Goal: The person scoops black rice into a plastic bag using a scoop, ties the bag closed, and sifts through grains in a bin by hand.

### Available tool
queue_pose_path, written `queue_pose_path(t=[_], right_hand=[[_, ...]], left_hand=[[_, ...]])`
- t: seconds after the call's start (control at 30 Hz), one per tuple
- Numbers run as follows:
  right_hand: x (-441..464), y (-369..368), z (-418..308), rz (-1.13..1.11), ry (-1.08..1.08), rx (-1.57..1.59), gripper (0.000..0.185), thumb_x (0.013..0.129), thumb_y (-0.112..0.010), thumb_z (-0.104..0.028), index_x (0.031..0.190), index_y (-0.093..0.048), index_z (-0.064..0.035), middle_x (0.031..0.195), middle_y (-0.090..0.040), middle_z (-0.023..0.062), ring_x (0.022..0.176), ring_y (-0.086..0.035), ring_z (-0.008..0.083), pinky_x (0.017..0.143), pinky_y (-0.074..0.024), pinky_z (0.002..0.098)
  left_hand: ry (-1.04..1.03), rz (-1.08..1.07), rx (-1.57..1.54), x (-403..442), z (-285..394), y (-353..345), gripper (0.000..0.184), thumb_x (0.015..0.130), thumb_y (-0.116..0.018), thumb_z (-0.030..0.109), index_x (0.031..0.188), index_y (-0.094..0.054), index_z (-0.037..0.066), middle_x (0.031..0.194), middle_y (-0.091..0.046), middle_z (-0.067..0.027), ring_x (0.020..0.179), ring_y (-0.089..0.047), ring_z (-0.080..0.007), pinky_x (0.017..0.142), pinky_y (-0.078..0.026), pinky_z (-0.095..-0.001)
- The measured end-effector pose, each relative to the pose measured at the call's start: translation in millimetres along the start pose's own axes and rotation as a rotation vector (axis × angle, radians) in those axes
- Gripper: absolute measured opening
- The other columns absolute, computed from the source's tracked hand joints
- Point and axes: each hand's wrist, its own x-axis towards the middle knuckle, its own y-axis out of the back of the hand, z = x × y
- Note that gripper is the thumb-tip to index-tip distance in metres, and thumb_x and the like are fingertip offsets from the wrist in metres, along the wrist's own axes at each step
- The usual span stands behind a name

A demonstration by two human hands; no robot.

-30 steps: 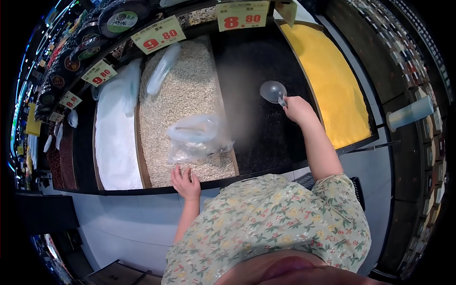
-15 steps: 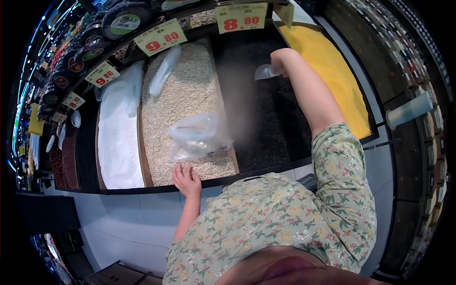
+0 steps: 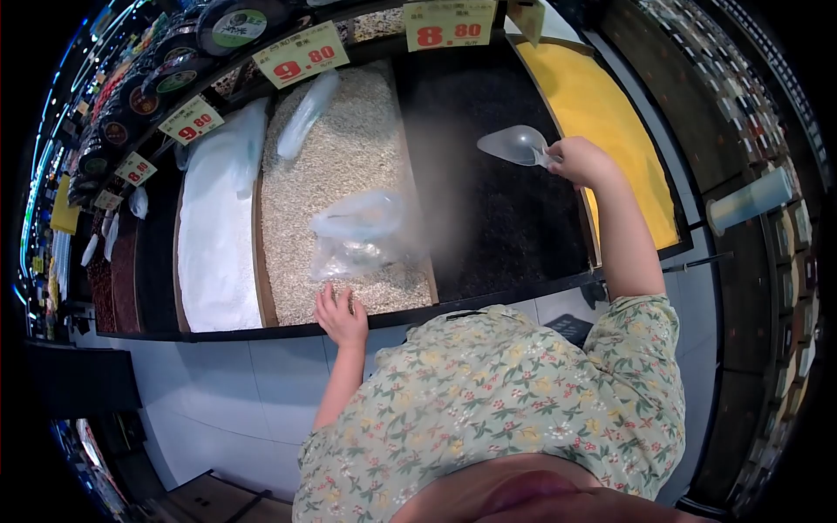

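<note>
My right hand (image 3: 582, 162) is closed round the handle of a clear plastic scoop (image 3: 516, 145), whose bowl points left above a bin of black grains (image 3: 506, 218). My left hand (image 3: 341, 315) lies at the front of a bin of pale flaky grains (image 3: 340, 131), fingers spread and holding nothing. Just beyond those fingertips, a crumpled clear plastic bag (image 3: 356, 216) rests on the pale grains. I cannot tell whether the fingertips touch it. Whether the scoop carries grains is unclear.
A bin of yellow grains (image 3: 588, 96) stands to the right, a white-filled bin (image 3: 218, 235) to the left. Two more plastic bags lie farther back, one on pale grains (image 3: 307, 115). Price signs (image 3: 301, 54) and stacked jars (image 3: 231, 28) line the back. A blurred smear covers part of the middle.
My right hand has come back toward me and to the right, bringing the scoop into fuller view. The left hand stays in nearly the same place on the pale grains.
</note>
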Motion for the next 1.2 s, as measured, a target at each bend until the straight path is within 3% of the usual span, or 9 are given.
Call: queue_pose_path(t=[0.1,0.17,0.27,0.3,0.63,0.8,0.9,0.97,1.2], right_hand=[[-49,-13,22,0.062,-0.014,0.131,0.037,0.083,-0.063,-0.015,0.119,-0.061,-0.0078,0.090,-0.067,0.0155,0.070,-0.066,0.0257,0.068,-0.0521,0.0352],[-73,-34,43,0.148,0.103,0.130,0.040,0.081,-0.064,-0.015,0.120,-0.059,-0.0095,0.090,-0.066,0.0188,0.080,-0.065,0.0305,0.075,-0.0504,0.0378],[-102,-59,48,0.189,0.141,0.100,0.039,0.079,-0.065,-0.015,0.117,-0.061,-0.0081,0.089,-0.064,0.0218,0.085,-0.063,0.0347,0.077,-0.0489,0.0418],[-108,-63,42,0.141,0.066,0.102,0.038,0.079,-0.064,-0.016,0.116,-0.061,-0.0078,0.087,-0.065,0.0205,0.084,-0.063,0.0348,0.076,-0.0490,0.0428],[-26,-140,25,0.169,0.062,-0.095,0.026,0.086,-0.056,-0.018,0.105,-0.063,-0.0019,0.090,-0.066,0.0197,0.085,-0.064,0.0345,0.075,-0.0521,0.0435],[-3,-107,3,0.051,0.035,-0.190,0.021,0.080,-0.051,-0.002,0.092,-0.068,-0.0020,0.093,-0.067,0.0174,0.090,-0.065,0.0315,0.077,-0.0529,0.0412],[11,-68,-9,-0.064,0.012,-0.231,0.022,0.079,-0.053,-0.003,0.095,-0.068,-0.0014,0.097,-0.067,0.0176,0.088,-0.066,0.0309,0.075,-0.0533,0.0408],[21,-35,-24,-0.175,-0.033,-0.228,0.020,0.080,-0.054,-0.009,0.091,-0.067,0.0008,0.083,-0.067,0.0158,0.070,-0.067,0.0271,0.065,-0.0549,0.0373],[70,10,-37,-0.331,-0.076,-0.234,0.021,0.081,-0.058,-0.014,0.094,-0.068,-0.0007,0.081,-0.068,0.0129,0.068,-0.066,0.0231,0.064,-0.0547,0.0341]], left_hand=[[-0.014,-0.013,0.006,1,0,1,0.026,0.076,-0.060,0.020,0.100,-0.066,0.014,0.130,-0.048,-0.0129,0.125,-0.038,-0.0379,0.103,-0.027,-0.0498],[-0.002,-0.015,0.006,1,-1,-1,0.025,0.076,-0.060,0.021,0.100,-0.066,0.014,0.130,-0.049,-0.0127,0.124,-0.038,-0.0375,0.103,-0.028,-0.0496],[-0.006,-0.022,0.018,0,-2,-2,0.025,0.077,-0.060,0.021,0.100,-0.066,0.014,0.130,-0.048,-0.0124,0.125,-0.038,-0.0370,0.103,-0.027,-0.0491],[-0.015,-0.024,0.016,0,-2,-3,0.025,0.077,-0.060,0.021,0.100,-0.066,0.014,0.130,-0.048,-0.0124,0.125,-0.038,-0.0370,0.103,-0.027,-0.0491],[-0.017,-0.028,0.017,-2,-7,-7,0.027,0.076,-0.060,0.023,0.101,-0.065,0.015,0.130,-0.049,-0.0115,0.126,-0.037,-0.0372,0.103,-0.027,-0.0511],[-0.030,0.012,0.010,-3,-8,-7,0.027,0.076,-0.060,0.022,0.101,-0.065,0.015,0.128,-0.050,-0.0119,0.125,-0.038,-0.0373,0.102,-0.028,-0.0505],[-0.033,0.015,0.017,-3,-5,-7,0.026,0.076,-0.060,0.021,0.100,-0.065,0.014,0.128,-0.050,-0.0120,0.124,-0.039,-0.0374,0.102,-0.029,-0.0505],[-0.043,0.014,0.017,-3,-6,-6,0.026,0.076,-0.060,0.021,0.100,-0.065,0.013,0.128,-0.050,-0.0123,0.124,-0.039,-0.0374,0.102,-0.029,-0.0504],[-0.047,0.013,0.009,-3,-6,-5,0.025,0.076,-0.061,0.020,0.099,-0.065,0.013,0.127,-0.051,-0.0124,0.123,-0.040,-0.0374,0.102,-0.029,-0.0500]])
